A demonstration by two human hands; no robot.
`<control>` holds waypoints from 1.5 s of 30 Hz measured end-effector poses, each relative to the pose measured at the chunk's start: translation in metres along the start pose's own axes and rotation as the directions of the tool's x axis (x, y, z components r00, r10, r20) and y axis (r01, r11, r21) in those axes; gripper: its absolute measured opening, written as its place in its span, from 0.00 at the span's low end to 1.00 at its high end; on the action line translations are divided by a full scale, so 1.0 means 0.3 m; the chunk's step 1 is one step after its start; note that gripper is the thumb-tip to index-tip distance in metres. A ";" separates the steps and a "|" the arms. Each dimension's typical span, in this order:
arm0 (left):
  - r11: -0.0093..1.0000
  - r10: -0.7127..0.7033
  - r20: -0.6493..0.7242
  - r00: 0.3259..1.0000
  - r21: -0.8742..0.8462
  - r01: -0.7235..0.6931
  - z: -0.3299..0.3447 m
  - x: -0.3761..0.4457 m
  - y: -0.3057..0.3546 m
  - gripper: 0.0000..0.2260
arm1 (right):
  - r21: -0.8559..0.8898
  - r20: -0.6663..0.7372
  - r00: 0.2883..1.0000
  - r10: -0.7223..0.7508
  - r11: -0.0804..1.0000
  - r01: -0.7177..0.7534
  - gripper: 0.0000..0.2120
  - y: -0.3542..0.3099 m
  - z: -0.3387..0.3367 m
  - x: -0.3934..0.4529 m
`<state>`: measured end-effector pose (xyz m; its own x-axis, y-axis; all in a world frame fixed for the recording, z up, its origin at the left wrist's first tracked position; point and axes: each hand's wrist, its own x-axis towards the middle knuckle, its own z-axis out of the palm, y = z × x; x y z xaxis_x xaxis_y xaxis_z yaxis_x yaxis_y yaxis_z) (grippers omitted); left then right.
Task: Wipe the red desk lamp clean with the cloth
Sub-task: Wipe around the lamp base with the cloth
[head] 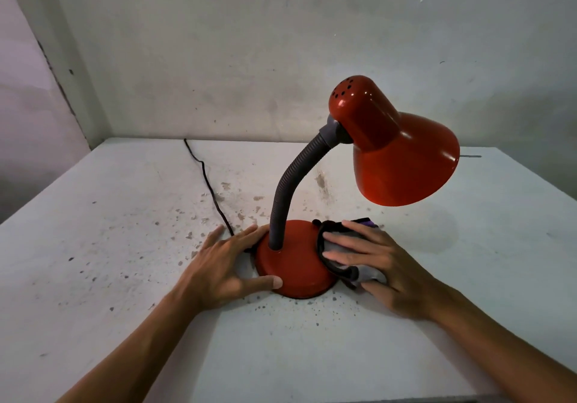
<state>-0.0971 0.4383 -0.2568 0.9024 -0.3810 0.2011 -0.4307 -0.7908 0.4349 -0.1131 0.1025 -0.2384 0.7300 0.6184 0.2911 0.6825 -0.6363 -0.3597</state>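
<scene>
Near the middle of the frame, a glossy red desk lamp (394,150) with a grey ribbed flexible neck (292,184) stands upright on a white, speckled tabletop (109,246), its round red base (295,262) between the two hands. At lower left of the base, the left hand (218,265) lies open and flat, fingers spread, with thumb and fingertips touching the base's left rim. At the right rim, the right hand (374,259) presses a crumpled grey cloth (340,253) with black and purple edging against the base, fingers extended over it. A black power cord (207,184) runs from the base toward the upper left, along the tabletop to the stained wall (249,43).
</scene>
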 end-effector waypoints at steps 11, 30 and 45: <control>1.000 0.002 0.003 1.000 -0.006 -0.002 -0.010 -0.005 0.004 0.45 | -0.029 -0.053 0.993 0.102 0.994 -0.103 0.27 -0.059 0.015 0.002; 1.000 0.000 0.025 1.000 -0.004 0.000 -0.006 -0.002 0.007 0.44 | 0.039 -0.005 0.988 0.156 0.987 -0.156 0.25 0.008 -0.040 0.002; 1.000 -0.016 0.023 1.000 0.011 0.015 -0.013 0.000 0.012 0.37 | 0.299 0.167 0.977 0.131 0.938 -0.177 0.32 0.079 -0.099 0.105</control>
<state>-0.0986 0.4372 -0.2518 0.9086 -0.3796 0.1739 -0.4169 -0.8017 0.4283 -0.0727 0.0930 -0.2114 0.7966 0.5979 0.0891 0.4995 -0.5680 -0.6541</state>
